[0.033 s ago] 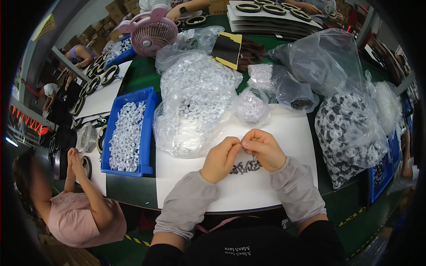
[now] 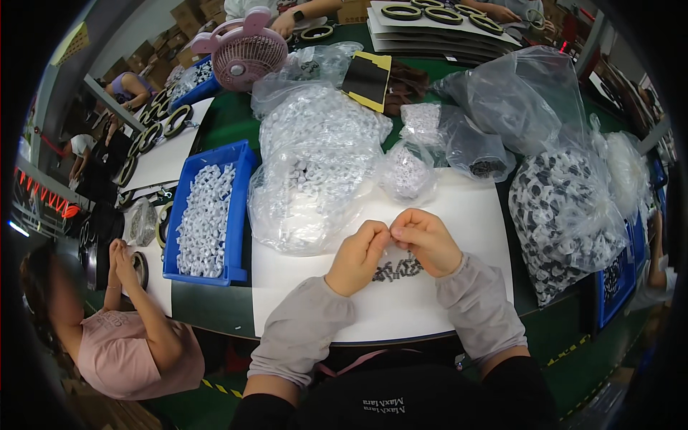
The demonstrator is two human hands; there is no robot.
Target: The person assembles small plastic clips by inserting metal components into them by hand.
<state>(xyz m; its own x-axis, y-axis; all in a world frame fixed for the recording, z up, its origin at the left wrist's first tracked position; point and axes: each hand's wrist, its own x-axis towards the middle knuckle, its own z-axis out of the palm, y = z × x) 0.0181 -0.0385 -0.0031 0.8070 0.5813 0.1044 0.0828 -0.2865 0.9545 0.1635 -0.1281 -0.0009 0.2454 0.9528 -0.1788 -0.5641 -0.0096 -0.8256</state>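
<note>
Whatever my left hand (image 2: 358, 256) and right hand (image 2: 426, 240) pinch together is hidden; the dark pieces (image 2: 396, 270) at six o'clock are too small to identify.

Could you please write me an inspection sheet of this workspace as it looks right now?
Surface: white board on a green table.
Job's things: small dark parts piled on the board under the hands; whatever the fingertips pinch is too small to tell.
Clutter: blue bin of white parts at left; clear bags of white parts; bag of black-and-white parts at right; pink fan; flat sheets carrying rings at the far end.
Grippers: left hand and right hand meet fingertip to fingertip above the pile.
Cables: nothing seen.
Surroundings: a co-worker in pink at lower left; other people along the table's edges.
</note>
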